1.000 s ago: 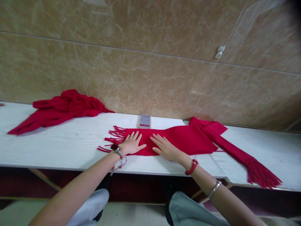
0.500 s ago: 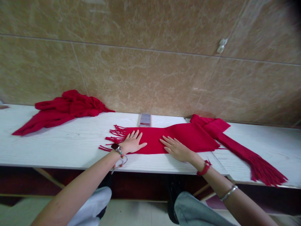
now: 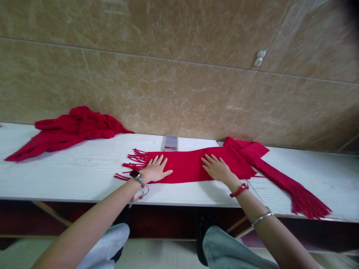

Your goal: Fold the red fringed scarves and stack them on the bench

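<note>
A red scarf (image 3: pixel 185 166) lies folded flat on the white bench top, its loose fringe pointing left. Close to that fringed end, my left hand (image 3: pixel 156 170) rests palm down with the fingers spread. My right hand (image 3: pixel 217 169) also lies flat on the cloth, fingers apart, toward the scarf's right part. Beyond the right hand, a narrow folded red length (image 3: pixel 276 175) runs toward the front edge and ends in fringe; whether it belongs to the same scarf I cannot tell. Neither hand grips anything.
A crumpled red cloth (image 3: pixel 75 129) lies at the left against the tiled wall (image 3: pixel 168 101). Behind the scarf is a phone-like flat object (image 3: pixel 170 143). The white bench top (image 3: pixel 84 175) has its front edge just before my legs. A white socket (image 3: pixel 260 58) sits on the wall.
My right hand has slid right along the scarf, widening the gap between the hands. The left hand stays in place on the cloth. The whole view has shifted slightly.
</note>
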The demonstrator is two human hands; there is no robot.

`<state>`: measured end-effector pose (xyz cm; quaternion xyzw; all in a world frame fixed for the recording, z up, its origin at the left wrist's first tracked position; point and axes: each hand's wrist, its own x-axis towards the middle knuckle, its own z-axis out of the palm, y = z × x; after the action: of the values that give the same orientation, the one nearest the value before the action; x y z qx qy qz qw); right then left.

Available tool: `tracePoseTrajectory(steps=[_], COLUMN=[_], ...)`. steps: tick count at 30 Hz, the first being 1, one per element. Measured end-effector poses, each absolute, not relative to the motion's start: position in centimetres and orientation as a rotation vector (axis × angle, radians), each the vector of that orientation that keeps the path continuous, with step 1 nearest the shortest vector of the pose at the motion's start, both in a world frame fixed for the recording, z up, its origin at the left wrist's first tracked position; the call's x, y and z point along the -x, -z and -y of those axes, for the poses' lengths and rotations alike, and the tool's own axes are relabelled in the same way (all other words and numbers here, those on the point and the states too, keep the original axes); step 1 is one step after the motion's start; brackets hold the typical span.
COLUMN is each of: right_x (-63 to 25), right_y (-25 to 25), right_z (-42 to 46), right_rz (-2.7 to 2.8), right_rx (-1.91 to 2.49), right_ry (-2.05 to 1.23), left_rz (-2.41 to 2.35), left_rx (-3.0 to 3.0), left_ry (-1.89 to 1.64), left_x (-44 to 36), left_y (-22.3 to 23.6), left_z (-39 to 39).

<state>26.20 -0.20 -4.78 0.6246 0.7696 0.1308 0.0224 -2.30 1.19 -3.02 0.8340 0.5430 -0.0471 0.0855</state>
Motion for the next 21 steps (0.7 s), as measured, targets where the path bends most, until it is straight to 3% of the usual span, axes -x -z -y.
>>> tracePoseTrajectory(steps=[7, 14, 21], right_x=[-24.4, -20.0, -25.3], right_y=[3.9, 5.0, 5.4], right_z=[-0.2, 1.0, -0.4], right_rz=[-2.441, -2.869, -2.586], right_rx=[-2.011, -1.453, -1.714], right_ry=[-0.506, -0.199, -0.413], left_rz=[-1.643, -1.651, -1.639], left_rx=[-2.484, -2.453, -2.471], left_ry=[0.141, 0.184, 0.179], left_x=[2.0, 2.1, 2.4], left_y=[2.8, 2.7, 3.2], left_z=[-0.9, -1.2, -1.5])
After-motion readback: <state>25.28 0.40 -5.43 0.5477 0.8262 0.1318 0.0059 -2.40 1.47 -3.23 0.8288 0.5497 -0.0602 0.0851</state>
